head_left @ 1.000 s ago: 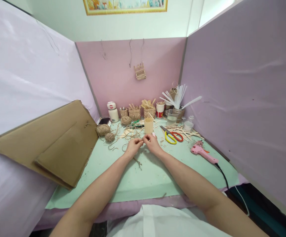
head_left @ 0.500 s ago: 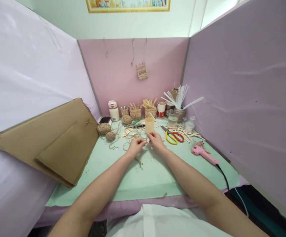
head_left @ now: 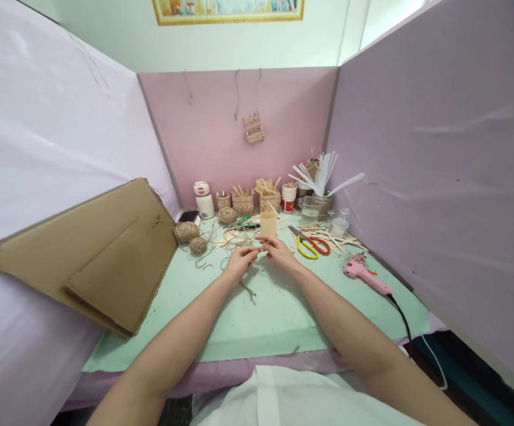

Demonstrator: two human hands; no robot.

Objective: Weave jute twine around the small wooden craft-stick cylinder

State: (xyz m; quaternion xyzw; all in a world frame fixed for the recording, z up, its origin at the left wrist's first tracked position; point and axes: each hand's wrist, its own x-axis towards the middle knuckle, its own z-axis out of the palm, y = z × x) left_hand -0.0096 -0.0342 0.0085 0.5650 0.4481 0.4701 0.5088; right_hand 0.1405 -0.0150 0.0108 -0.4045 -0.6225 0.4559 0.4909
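Here my left hand bunches its fingertips; my right hand curls loosely, forefinger out, meeting it, likely for fine control. Whether either grips anything, I can't tell. One pale wooden holder stands just beyond, handy; three twine balls, one glue gun.

left of my frame: i see matt cardboard, rough-edged | left of centre: twine balls, rough, fibrous | centre: slatted cup, pale matt wood | right of centre: scissors, metal blades, smooth handles | lower right: glue gun, smooth pink plastic
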